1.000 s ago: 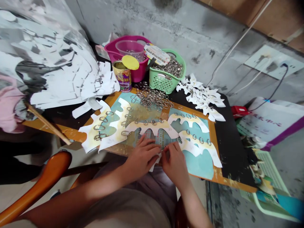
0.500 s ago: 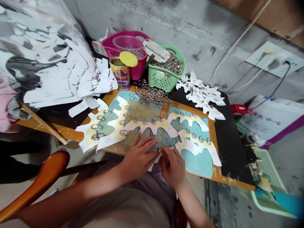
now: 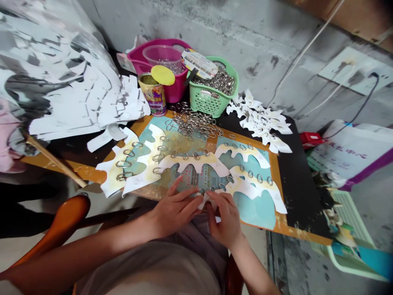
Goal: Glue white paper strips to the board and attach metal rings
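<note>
the left hand [image 3: 175, 211] lay half open, fingertips touching a white paper strip [image 3: 206, 200], while the right hand [image 3: 223, 221] pinched its end tightly.

Left hand [image 3: 173, 212], right hand [image 3: 223, 220] at near edge of painted board [image 3: 274, 180].
Right hand pinches white paper cutout [image 3: 205, 200]; left hand just beside it.
</note>
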The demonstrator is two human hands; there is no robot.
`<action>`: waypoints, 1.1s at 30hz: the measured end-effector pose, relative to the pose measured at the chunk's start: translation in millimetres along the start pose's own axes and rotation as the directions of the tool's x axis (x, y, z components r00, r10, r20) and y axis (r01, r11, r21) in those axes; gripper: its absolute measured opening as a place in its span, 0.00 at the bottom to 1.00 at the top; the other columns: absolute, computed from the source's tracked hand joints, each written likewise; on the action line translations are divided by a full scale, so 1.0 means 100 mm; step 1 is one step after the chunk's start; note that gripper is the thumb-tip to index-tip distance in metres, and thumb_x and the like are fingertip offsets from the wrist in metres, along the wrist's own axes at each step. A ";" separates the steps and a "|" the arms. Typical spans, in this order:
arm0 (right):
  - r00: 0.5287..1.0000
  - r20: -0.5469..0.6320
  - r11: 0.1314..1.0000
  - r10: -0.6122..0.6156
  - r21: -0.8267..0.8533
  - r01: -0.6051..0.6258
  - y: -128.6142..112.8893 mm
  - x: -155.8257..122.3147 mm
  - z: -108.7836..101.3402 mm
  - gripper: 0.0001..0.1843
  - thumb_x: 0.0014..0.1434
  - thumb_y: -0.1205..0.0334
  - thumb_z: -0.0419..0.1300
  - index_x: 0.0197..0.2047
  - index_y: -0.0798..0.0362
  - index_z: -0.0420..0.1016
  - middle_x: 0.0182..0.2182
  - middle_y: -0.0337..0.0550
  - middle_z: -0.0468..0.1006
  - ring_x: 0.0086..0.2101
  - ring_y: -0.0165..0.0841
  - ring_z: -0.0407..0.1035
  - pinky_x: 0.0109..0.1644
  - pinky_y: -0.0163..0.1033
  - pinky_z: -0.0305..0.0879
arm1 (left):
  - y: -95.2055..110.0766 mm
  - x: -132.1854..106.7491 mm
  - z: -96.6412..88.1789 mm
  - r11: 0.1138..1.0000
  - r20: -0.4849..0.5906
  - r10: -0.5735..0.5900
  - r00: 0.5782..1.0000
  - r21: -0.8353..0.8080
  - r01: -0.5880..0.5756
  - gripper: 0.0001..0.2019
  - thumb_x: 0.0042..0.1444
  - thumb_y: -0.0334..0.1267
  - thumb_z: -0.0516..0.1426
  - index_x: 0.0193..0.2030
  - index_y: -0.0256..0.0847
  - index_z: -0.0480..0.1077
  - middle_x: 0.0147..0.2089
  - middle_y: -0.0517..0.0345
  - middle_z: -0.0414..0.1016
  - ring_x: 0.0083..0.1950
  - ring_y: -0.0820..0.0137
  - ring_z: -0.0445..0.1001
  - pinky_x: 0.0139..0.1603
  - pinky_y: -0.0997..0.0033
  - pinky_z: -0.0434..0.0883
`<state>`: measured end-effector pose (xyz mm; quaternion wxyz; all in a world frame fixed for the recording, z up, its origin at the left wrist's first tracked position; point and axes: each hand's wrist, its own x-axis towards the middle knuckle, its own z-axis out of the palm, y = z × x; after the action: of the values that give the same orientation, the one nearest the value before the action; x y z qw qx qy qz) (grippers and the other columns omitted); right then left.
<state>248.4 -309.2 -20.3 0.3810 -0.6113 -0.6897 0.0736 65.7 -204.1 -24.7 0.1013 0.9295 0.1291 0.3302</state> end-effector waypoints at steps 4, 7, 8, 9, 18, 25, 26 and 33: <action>0.998 0.066 0.998 0.016 -0.067 -0.012 -0.01 -0.05 0.03 0.28 0.63 0.73 0.54 0.65 0.51 0.57 0.45 0.51 0.78 0.44 0.44 0.69 0.44 0.51 0.72 | 0.02 -0.02 0.00 0.999 -0.023 -0.033 0.999 0.025 0.033 0.13 0.64 0.32 0.58 0.55 0.38 0.67 0.45 0.55 0.84 0.53 0.64 0.80 0.75 0.41 0.39; 0.995 0.082 0.994 0.051 -0.105 -0.042 -0.03 -0.05 0.04 0.29 0.64 0.72 0.54 0.67 0.52 0.53 0.44 0.51 0.79 0.43 0.45 0.70 0.43 0.51 0.72 | 0.02 -0.03 -0.02 0.998 -0.016 -0.060 0.998 0.030 0.060 0.14 0.64 0.33 0.57 0.56 0.40 0.66 0.44 0.56 0.84 0.50 0.64 0.81 0.75 0.40 0.42; 0.994 0.089 0.992 0.060 -0.114 -0.050 -0.03 -0.05 0.04 0.29 0.65 0.72 0.53 0.67 0.52 0.52 0.44 0.51 0.79 0.43 0.45 0.70 0.44 0.51 0.72 | 0.01 -0.03 -0.03 0.997 -0.009 -0.067 0.998 0.024 0.068 0.15 0.63 0.33 0.57 0.56 0.41 0.66 0.43 0.57 0.83 0.50 0.64 0.81 0.75 0.40 0.43; 0.993 0.096 0.991 0.069 -0.122 -0.057 -0.03 -0.04 0.03 0.29 0.65 0.71 0.53 0.67 0.52 0.52 0.44 0.50 0.79 0.43 0.45 0.70 0.44 0.52 0.72 | 0.01 -0.03 -0.04 0.997 -0.003 -0.072 0.997 0.019 0.072 0.15 0.63 0.33 0.57 0.56 0.41 0.66 0.43 0.58 0.83 0.50 0.64 0.80 0.74 0.39 0.44; 0.978 0.206 0.979 -0.019 -0.194 0.060 -0.02 -0.06 -0.03 0.15 0.67 0.68 0.52 0.56 0.54 0.70 0.52 0.52 0.77 0.44 0.43 0.67 0.46 0.51 0.68 | 0.05 -0.06 -0.01 0.997 0.144 -0.023 0.989 0.080 0.012 0.18 0.62 0.30 0.57 0.58 0.43 0.70 0.48 0.54 0.81 0.52 0.63 0.76 0.73 0.39 0.47; 0.976 0.212 0.991 0.050 -0.134 -0.021 -0.10 0.06 -0.11 0.07 0.66 0.66 0.55 0.41 0.51 0.74 0.43 0.47 0.79 0.43 0.42 0.68 0.47 0.51 0.64 | 0.05 0.00 -0.06 0.994 0.185 0.009 0.983 0.105 -0.029 0.11 0.64 0.31 0.54 0.51 0.41 0.73 0.46 0.53 0.80 0.54 0.61 0.74 0.72 0.36 0.46; 0.983 0.168 0.996 0.077 -0.049 -0.070 -0.08 0.07 -0.14 0.08 0.66 0.66 0.54 0.41 0.50 0.74 0.41 0.46 0.79 0.43 0.41 0.69 0.47 0.49 0.66 | 0.05 0.02 -0.07 0.995 0.189 0.000 0.982 0.098 -0.019 0.11 0.64 0.31 0.54 0.51 0.41 0.73 0.46 0.52 0.79 0.55 0.60 0.74 0.72 0.36 0.47; 0.986 -0.031 0.978 0.166 -0.125 -0.168 0.08 0.09 -0.20 0.15 0.65 0.64 0.56 0.54 0.50 0.73 0.52 0.53 0.66 0.51 0.45 0.63 0.52 0.53 0.66 | 0.11 -0.02 -0.06 0.993 0.092 -0.094 0.991 0.078 0.087 0.14 0.61 0.31 0.54 0.53 0.43 0.73 0.52 0.46 0.75 0.59 0.56 0.69 0.70 0.35 0.51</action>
<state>267.6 -306.0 -7.0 0.3409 -0.6907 -0.6353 0.0550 62.6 -214.4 -18.3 0.0879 0.9405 0.1783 0.2756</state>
